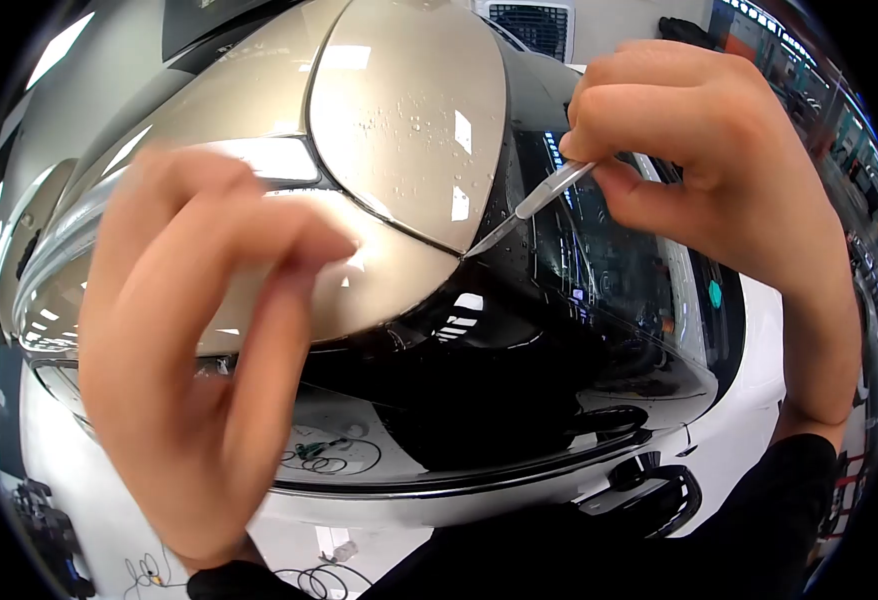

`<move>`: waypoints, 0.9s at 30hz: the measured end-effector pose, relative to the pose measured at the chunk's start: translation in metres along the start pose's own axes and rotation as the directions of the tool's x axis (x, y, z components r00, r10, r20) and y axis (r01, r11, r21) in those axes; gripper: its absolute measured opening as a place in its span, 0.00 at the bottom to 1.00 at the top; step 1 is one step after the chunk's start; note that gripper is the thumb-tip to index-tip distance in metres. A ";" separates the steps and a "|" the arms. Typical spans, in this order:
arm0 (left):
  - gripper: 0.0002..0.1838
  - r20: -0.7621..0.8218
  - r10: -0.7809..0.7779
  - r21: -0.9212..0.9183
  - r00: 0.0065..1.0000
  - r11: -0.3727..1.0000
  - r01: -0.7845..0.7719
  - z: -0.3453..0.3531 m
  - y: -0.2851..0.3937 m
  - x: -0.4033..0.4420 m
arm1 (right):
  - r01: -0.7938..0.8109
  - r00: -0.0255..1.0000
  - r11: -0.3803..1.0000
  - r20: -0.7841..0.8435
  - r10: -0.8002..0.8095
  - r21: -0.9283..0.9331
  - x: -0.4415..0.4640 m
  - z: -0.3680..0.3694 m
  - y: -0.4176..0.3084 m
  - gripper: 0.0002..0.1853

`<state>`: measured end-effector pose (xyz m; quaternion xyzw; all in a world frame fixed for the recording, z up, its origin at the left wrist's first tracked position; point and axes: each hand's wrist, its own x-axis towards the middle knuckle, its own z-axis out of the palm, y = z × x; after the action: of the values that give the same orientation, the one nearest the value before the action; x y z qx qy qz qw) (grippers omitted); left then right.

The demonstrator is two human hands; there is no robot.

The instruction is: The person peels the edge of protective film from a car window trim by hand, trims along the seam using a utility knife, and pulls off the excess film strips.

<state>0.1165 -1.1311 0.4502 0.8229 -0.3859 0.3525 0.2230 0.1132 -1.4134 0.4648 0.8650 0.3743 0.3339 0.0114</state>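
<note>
My right hand [684, 140] pinches the handle of a slim silver craft knife [549, 192] between thumb and fingers. The pointed blade slants down to the left, its tip at the corner where the seam of a rounded beige car panel [399, 110] meets glossy black trim [479, 310]. Water drops dot the panel. My left hand [199, 340], blurred, hovers in front of the lower beige bodywork [389, 275]. Its thumb and forefinger are pinched together; whether anything thin is between them I cannot make out.
Right of the beige panel lies a dark, reflective glass-like surface [609, 270]. A chrome strip [69, 250] curves along the left side. Cables [324, 580] lie on the pale floor below. A grilled white unit [529, 30] stands at the back.
</note>
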 end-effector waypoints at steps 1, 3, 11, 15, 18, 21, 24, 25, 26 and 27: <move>0.07 0.056 0.000 -0.023 0.998 1.000 0.001 0.003 0.002 0.012 | -0.003 1.000 1.000 0.025 0.003 -0.017 0.001 -0.003 -0.002 0.11; 0.07 0.132 0.023 -0.051 0.991 0.999 -0.016 0.010 0.009 0.029 | -0.014 0.999 0.999 0.049 0.015 -0.036 0.003 -0.005 -0.006 0.10; 0.04 0.479 0.286 -0.023 0.830 0.949 -0.313 0.020 -0.009 0.063 | 0.001 0.998 0.992 0.054 0.006 -0.129 0.000 -0.016 -0.026 0.11; 0.03 0.495 0.300 0.013 0.816 0.936 -0.352 0.022 0.003 0.063 | 0.032 0.999 0.976 0.013 -0.030 -0.217 -0.002 -0.019 -0.042 0.13; 0.03 0.530 0.318 0.073 0.786 0.906 -0.416 0.025 0.010 0.064 | 0.069 0.997 0.962 -0.026 -0.079 -0.265 -0.004 -0.023 -0.055 0.14; 0.02 0.592 0.404 0.102 0.697 0.820 -0.563 0.024 0.010 0.067 | 0.084 0.996 0.943 0.006 -0.086 -0.323 -0.006 -0.028 -0.066 0.17; 0.01 0.622 0.503 0.084 0.600 0.719 -0.690 0.024 0.012 0.068 | 0.070 0.997 0.933 0.002 -0.074 -0.353 -0.008 -0.030 -0.071 0.17; 0.02 0.606 0.541 0.062 0.583 0.699 -0.712 0.025 0.014 0.067 | 0.063 0.998 0.931 0.001 -0.067 -0.360 -0.009 -0.031 -0.073 0.17; 0.04 0.548 0.586 0.017 0.597 0.705 -0.709 0.024 0.017 0.062 | 0.055 0.998 0.930 -0.002 -0.060 -0.365 -0.009 -0.030 -0.075 0.17; 0.06 0.521 0.599 -0.001 0.608 0.713 -0.701 0.025 0.018 0.061 | 0.046 0.999 0.929 -0.005 -0.052 -0.368 -0.010 -0.030 -0.076 0.17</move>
<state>0.1405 -1.1870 0.4809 0.7034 -0.6639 0.2286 -0.1105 0.0416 -1.3721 0.4615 0.8355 0.3268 0.4040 0.1788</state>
